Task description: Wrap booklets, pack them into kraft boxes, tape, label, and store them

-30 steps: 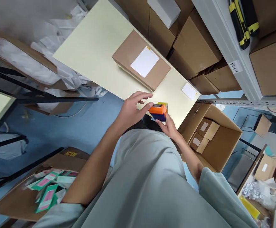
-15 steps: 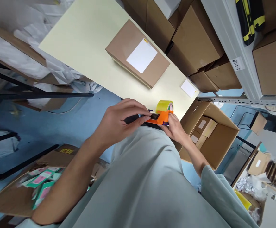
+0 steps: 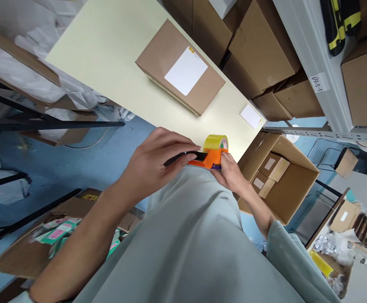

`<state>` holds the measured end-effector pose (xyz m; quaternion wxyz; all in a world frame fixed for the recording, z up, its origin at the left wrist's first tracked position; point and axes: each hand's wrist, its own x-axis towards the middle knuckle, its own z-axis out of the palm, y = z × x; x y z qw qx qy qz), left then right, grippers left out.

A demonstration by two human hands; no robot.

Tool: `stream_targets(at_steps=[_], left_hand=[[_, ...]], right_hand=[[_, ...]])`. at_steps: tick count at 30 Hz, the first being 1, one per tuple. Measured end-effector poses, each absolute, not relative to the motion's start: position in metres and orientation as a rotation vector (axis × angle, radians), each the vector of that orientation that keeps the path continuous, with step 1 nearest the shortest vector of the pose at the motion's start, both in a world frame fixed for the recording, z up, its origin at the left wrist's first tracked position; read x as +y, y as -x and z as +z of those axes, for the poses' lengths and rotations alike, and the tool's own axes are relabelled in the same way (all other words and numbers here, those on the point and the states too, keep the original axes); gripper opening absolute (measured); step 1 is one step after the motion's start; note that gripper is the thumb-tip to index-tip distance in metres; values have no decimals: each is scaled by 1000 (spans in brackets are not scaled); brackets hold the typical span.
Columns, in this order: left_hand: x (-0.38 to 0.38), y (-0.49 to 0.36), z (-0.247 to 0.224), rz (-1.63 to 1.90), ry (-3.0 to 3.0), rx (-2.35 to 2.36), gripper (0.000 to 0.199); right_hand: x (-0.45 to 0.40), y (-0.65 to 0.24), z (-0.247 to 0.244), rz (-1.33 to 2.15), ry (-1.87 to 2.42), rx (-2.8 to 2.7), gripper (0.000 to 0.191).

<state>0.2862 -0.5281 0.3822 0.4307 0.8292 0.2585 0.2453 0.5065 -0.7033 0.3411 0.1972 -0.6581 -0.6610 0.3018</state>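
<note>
Over the table's front edge I hold an orange tape dispenser (image 3: 213, 158) with a roll of yellow tape (image 3: 215, 142) on it. My left hand (image 3: 158, 158) closes thumb and fingers round its dark end. My right hand (image 3: 230, 170) grips the orange end, beside the roll. Beyond the hands a closed brown cardboard box (image 3: 158, 50) lies flat on the cream table (image 3: 107, 50), and a white label (image 3: 186, 71) is on its top. The undersides of the fingers are hidden.
A white slip (image 3: 251, 115) lies on the table's right end. Below that stands an open carton (image 3: 292, 185) with small boxes in it. Shelved cartons (image 3: 262, 46) line the back. At lower left a box (image 3: 22, 256) holds green-and-pink packets.
Both hands and the tape dispenser have shifted slightly left. The camera view has also moved a little. My grip looks much the same.
</note>
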Motion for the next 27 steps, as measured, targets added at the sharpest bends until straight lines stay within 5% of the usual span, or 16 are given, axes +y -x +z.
stream_targets(at_steps=[17, 27], left_hand=[[-544, -291, 322, 841, -1979, 980, 19], [-503, -300, 183, 894, -1490, 1272, 27]], right_hand=[[-713, -526, 333, 930, 2100, -1945, 31], [-717, -556, 259, 573, 2544, -2019, 29]])
